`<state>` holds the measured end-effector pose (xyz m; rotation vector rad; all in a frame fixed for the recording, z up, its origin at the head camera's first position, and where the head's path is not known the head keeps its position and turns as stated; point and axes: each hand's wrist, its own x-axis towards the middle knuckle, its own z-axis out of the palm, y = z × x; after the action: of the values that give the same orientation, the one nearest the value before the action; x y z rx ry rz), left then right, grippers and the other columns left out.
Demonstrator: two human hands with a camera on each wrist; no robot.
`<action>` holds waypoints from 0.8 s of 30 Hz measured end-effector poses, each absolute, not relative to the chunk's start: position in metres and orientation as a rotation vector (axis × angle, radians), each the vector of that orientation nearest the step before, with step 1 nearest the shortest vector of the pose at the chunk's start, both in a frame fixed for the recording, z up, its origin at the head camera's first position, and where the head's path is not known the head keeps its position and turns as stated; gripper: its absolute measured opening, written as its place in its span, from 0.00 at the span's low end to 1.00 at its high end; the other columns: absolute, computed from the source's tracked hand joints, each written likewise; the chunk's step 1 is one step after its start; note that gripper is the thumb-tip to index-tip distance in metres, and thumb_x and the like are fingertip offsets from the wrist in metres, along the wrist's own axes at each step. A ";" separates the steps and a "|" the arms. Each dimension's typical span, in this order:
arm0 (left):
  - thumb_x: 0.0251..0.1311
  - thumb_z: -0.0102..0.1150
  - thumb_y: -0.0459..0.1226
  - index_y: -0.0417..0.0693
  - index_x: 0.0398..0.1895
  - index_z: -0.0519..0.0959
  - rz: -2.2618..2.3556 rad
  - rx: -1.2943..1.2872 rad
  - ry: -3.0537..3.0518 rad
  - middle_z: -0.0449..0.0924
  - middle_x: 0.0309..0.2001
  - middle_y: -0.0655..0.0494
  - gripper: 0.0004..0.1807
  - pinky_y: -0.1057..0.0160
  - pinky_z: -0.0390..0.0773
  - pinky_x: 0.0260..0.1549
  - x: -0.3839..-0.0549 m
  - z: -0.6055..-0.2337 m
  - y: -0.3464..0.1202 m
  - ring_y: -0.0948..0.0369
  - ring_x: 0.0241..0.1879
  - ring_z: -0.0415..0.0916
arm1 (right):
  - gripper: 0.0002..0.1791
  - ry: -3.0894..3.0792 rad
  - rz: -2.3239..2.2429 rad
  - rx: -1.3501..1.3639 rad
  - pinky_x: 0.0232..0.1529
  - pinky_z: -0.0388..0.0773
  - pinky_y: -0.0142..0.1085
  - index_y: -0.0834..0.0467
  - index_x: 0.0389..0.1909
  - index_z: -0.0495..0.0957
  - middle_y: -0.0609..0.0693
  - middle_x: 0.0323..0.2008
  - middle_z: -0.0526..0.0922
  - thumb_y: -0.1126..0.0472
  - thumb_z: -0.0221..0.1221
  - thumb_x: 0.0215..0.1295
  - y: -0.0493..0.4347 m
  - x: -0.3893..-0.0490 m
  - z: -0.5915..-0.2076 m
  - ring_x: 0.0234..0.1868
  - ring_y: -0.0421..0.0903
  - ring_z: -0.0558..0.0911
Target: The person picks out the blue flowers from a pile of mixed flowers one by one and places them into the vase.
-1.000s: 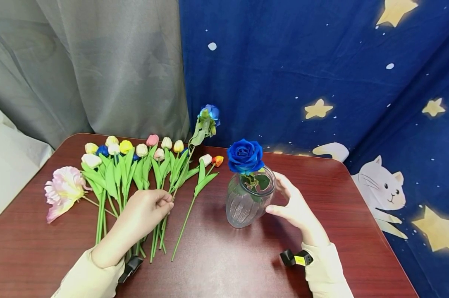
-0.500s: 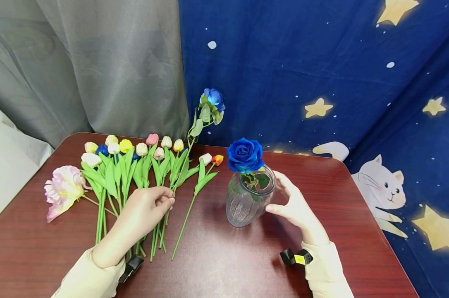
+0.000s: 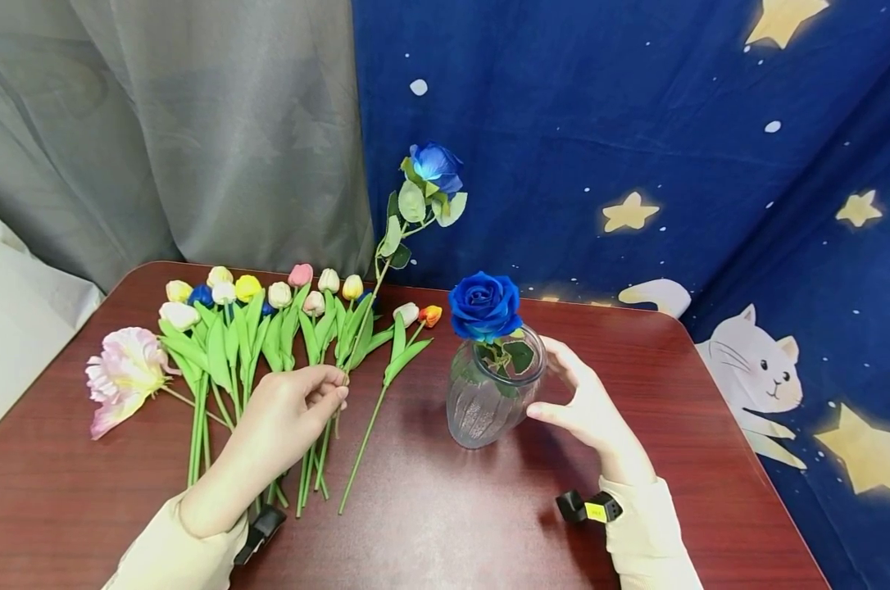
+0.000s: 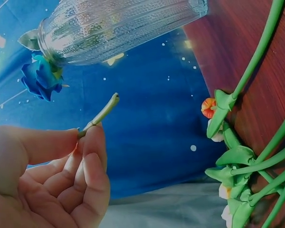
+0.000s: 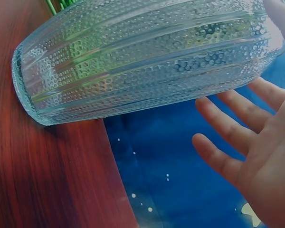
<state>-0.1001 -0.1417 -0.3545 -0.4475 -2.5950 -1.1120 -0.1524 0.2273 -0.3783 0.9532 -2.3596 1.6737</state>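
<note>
My left hand (image 3: 297, 410) pinches the stem of an artificial blue rose (image 3: 436, 168) between thumb and fingers. The rose stands tilted above the table, bloom up and away. In the left wrist view the cut stem end (image 4: 107, 108) sticks out past the fingertips. A clear ribbed glass vase (image 3: 482, 410) stands upright right of the middle, with another blue rose (image 3: 484, 307) in it. My right hand (image 3: 588, 410) is at the vase's right side, thumb in front and fingers near the rim. In the right wrist view its extended fingers (image 5: 228, 116) lie along the glass, the little finger apart.
Several artificial tulips (image 3: 224, 352) lie left on the red-brown table (image 3: 430, 533). One orange tulip (image 3: 430, 316) lies nearest the vase. A large pink flower (image 3: 126, 373) lies at far left. Grey and blue star-patterned curtains (image 3: 533, 147) hang behind the table.
The held rose's bloom has risen and swung slightly right, away from the tulips. The left hand has barely shifted. The right hand and vase stay where they were.
</note>
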 end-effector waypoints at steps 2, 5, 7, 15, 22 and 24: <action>0.55 0.64 0.27 0.43 0.32 0.82 -1.118 -0.461 -2.568 0.79 0.24 0.65 0.04 0.67 0.73 0.24 -0.100 -0.355 -0.141 0.70 0.22 0.73 | 0.40 -2.351 1.671 0.958 0.56 0.68 0.33 0.63 0.65 0.65 0.48 0.58 0.76 0.62 0.71 0.51 0.229 -0.152 -0.377 0.57 0.44 0.74; 0.54 0.65 0.25 0.43 0.31 0.82 -1.124 -0.491 -2.516 0.79 0.24 0.65 0.06 0.69 0.73 0.23 -0.101 -0.355 -0.140 0.71 0.21 0.73 | 0.40 -2.312 1.696 0.972 0.55 0.69 0.35 0.63 0.66 0.65 0.51 0.58 0.75 0.58 0.70 0.53 0.231 -0.152 -0.375 0.55 0.47 0.75; 0.53 0.65 0.24 0.43 0.31 0.82 -1.127 -0.515 -2.478 0.79 0.23 0.65 0.07 0.71 0.72 0.22 -0.101 -0.354 -0.139 0.71 0.21 0.72 | 0.40 -2.275 1.707 0.985 0.55 0.69 0.35 0.64 0.66 0.65 0.54 0.58 0.75 0.56 0.70 0.55 0.232 -0.151 -0.374 0.55 0.47 0.75; 0.50 0.67 0.23 0.44 0.32 0.83 -1.138 -0.562 -2.351 0.80 0.24 0.67 0.10 0.75 0.68 0.19 -0.096 -0.348 -0.135 0.72 0.21 0.72 | 0.32 -2.098 1.723 1.006 0.54 0.70 0.38 0.71 0.62 0.66 0.61 0.57 0.75 0.60 0.64 0.61 0.229 -0.149 -0.364 0.55 0.49 0.76; 0.45 0.69 0.22 0.44 0.31 0.83 -1.089 -0.632 -2.251 0.80 0.25 0.67 0.12 0.75 0.67 0.19 -0.089 -0.342 -0.131 0.72 0.22 0.72 | 0.18 -1.902 1.806 0.753 0.48 0.72 0.35 0.75 0.53 0.72 0.60 0.49 0.81 0.78 0.53 0.62 0.217 -0.142 -0.347 0.50 0.49 0.80; 0.45 0.70 0.23 0.44 0.32 0.83 -1.077 -0.649 -2.238 0.80 0.25 0.66 0.12 0.75 0.67 0.19 -0.087 -0.341 -0.130 0.73 0.21 0.71 | 0.15 -1.850 1.818 0.674 0.46 0.72 0.34 0.76 0.51 0.73 0.58 0.46 0.83 0.79 0.51 0.62 0.215 -0.140 -0.343 0.48 0.48 0.81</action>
<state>-0.0874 -0.1298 -0.3405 -0.6490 -2.2376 -1.0768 -0.1400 0.2149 -0.3431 0.6742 -1.8504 1.8183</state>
